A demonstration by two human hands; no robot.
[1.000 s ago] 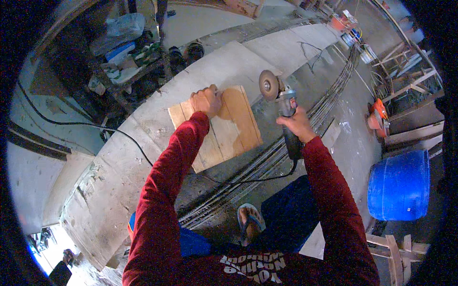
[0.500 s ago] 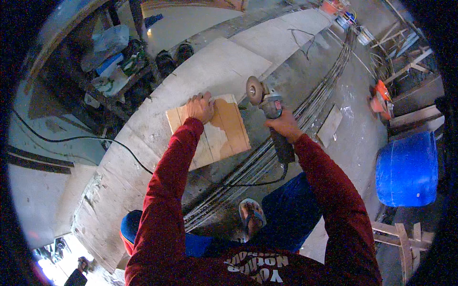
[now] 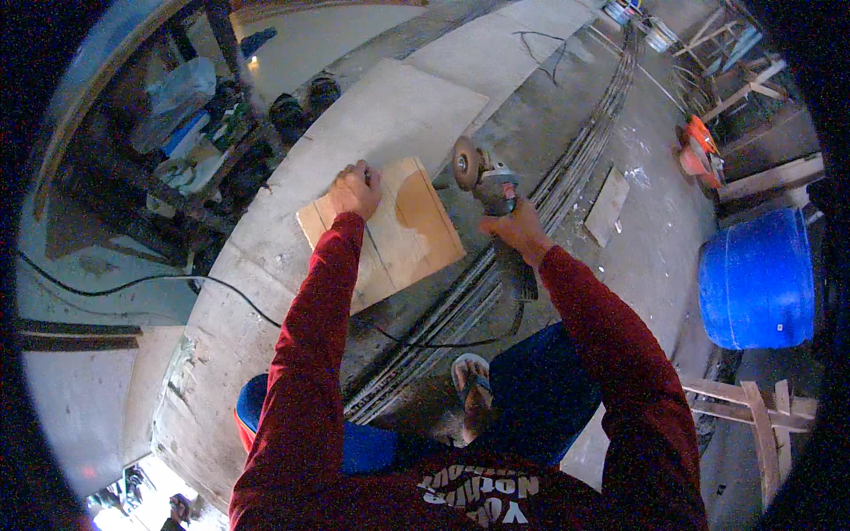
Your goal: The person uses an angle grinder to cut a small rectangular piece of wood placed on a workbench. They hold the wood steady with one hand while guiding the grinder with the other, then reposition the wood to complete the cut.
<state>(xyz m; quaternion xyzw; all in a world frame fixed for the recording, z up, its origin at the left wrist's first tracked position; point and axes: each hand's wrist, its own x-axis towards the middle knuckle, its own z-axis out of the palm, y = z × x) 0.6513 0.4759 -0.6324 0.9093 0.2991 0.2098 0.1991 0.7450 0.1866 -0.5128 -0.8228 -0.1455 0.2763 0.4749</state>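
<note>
My left hand (image 3: 357, 186), fingers curled, grips a light wooden board (image 3: 407, 257) at its far edge. The board has lengthwise lines and an uneven orange-tan patch at the right, and lies on a long grey plank surface (image 3: 266, 212). Just right of the board, my right hand (image 3: 518, 228) is closed round the body of an angle grinder (image 3: 496, 195). The grinder is held with its round disc at the far end, beside the board's upper right corner. A black cable (image 3: 235, 292) runs from the left across the surface and below the board toward the grinder.
Long bundled rods (image 3: 584, 133) run along the floor beside my foot (image 3: 471, 389). At right are a blue barrel (image 3: 753, 283), orange containers (image 3: 699, 159) and timber frames (image 3: 757, 425). A cluttered dark rack (image 3: 186, 142) is upper left. Someone's hand (image 3: 179, 506) shows bottom left.
The view has shifted, sliding the board, both hands and the grinder leftward in the picture. The grinder stays beside the board; both hands keep their holds.
</note>
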